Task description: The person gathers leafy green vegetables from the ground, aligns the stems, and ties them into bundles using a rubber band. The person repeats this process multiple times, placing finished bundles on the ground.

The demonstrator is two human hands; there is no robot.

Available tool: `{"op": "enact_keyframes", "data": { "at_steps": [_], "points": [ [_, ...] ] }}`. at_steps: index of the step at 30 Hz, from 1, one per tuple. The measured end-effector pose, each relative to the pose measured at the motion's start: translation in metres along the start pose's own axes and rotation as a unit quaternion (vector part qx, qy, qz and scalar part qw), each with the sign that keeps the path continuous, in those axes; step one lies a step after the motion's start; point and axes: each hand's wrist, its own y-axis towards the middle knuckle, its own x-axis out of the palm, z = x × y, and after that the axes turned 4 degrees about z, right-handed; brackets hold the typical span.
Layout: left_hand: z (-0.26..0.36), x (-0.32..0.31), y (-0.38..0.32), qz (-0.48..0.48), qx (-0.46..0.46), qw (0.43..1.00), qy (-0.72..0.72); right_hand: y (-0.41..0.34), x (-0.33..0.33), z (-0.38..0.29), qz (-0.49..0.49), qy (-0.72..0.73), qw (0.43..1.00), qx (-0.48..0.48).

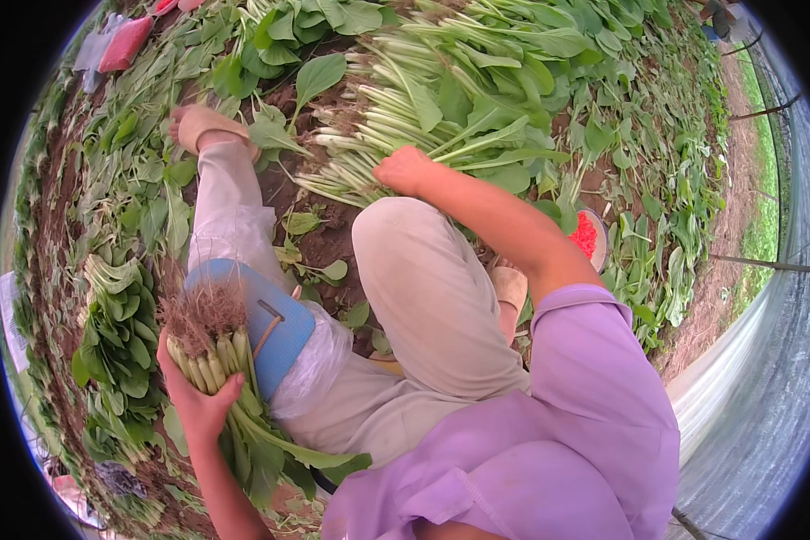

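My left hand is wrapped around a bunch of leafy greens, held with the brown roots up beside my left thigh. The leaves hang down past my wrist. Strapped over plastic wrap on that thigh is a blue foam pad, partly behind the roots. Beyond my bent right knee, my right hand rests with curled fingers at the near edge of a large pile of greens, its pale stems and roots pointing left. Whether those fingers hold any stems is hidden.
Tied bundles of greens lie on the soil at left. A bowl of red ties sits behind my right forearm. A red package lies at upper left. Loose leaves cover much of the ground. Netting on thin poles runs along the right.
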Motion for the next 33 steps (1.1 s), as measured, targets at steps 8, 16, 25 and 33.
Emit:
{"op": "enact_keyframes", "data": {
  "at_steps": [8,16,25,33],
  "points": [
    [0.004,0.006,-0.004,-0.013,0.013,0.998,-0.053,-0.119,-0.161,0.031,0.368,0.079,0.918,0.12],
    [-0.021,-0.007,-0.001,-0.026,0.091,0.995,-0.023,-0.242,-0.302,-0.042,0.682,0.394,0.614,-0.053],
    [-0.037,-0.017,0.001,-0.053,0.092,0.994,-0.01,-0.137,-0.196,-0.172,0.239,0.927,0.277,-0.078],
    [-0.022,-0.015,-0.002,-0.073,0.079,0.994,-0.032,-0.07,-0.105,-0.269,0.066,0.921,0.381,0.039]
  ]
}}
